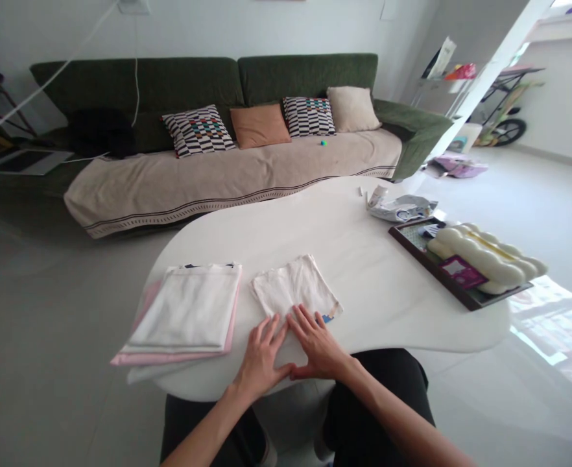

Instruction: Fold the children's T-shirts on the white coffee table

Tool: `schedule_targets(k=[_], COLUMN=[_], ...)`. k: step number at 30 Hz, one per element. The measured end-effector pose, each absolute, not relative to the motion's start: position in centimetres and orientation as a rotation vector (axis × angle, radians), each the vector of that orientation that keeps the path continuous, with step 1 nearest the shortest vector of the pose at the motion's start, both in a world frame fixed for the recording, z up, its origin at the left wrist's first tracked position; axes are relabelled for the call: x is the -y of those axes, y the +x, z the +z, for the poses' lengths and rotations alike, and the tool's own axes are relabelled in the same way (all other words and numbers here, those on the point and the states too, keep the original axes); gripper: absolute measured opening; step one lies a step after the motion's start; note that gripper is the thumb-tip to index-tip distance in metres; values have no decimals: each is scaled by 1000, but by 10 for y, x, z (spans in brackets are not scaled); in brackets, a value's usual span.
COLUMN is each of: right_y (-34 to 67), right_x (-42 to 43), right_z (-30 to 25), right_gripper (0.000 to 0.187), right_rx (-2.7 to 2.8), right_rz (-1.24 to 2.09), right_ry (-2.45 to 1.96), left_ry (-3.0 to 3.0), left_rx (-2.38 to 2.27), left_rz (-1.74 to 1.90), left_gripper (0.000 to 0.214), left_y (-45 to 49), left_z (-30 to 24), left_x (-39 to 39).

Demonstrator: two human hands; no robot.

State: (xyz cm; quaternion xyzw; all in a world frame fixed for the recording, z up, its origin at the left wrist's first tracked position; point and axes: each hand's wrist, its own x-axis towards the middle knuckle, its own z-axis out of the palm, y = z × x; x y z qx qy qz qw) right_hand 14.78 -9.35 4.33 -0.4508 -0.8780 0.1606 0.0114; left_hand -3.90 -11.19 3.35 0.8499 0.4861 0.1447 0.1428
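A small folded white cloth [293, 282] lies on the white table [364, 253] in front of me, with a bit of blue and brown print at its near right corner. My left hand [262, 353] rests at its near edge, fingers spread and pointing forward. Over the same edge, my right hand [318, 347] lies flat with its fingertips on the fabric. The thumbs meet near the table's front edge. To the left sits a stack of folded cloths, a white one [189, 308] on top of a pink one [169, 357].
At the table's right stands a dark-rimmed tray [432, 269] holding a cream, bumpy tissue-box-like object [490, 256] and a purple card [462, 271]. Behind it lies a crumpled silver packet [400, 209]. Beyond the table, a green sofa [305, 71] carries several cushions.
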Motion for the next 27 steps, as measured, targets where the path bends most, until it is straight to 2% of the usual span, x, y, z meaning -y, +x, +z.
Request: schedule_targets(k=[3,8,11,13,15,21,24,27], right_y=[142,132,130,131,134,142,142,146], right_x=[121,140,138,132,120,48,11,-9], right_z=[31,30,44,54,65,108,139,160], right_gripper=[104,53,43,34,30,22,18,14], right_rx=[2682,2615,2654,2659,2538,1495,1073,846], right_rz=[344,124,142,271,585,1524,1688,1583], right_ry=[-1434,-1436,-1392,-1409,-1436,-1367,-1164,-930], left_ry=[2359,1980,1636,1411,1239,839,598,449], left_rx=[-1345,-1466,-1535,-1511,-1458,-1309,-1146,-1004], left_rz=[471,848,1046,1081,1083,1035,966,1036], left_gripper=[67,48,44,45,48,66,71,71], left_y=[-44,-46,-48,-50,-53,-38,-15,6], left_z=[33,26,22,21,23,41,61,86], left_x=[139,166,166,165,163,145,120,89])
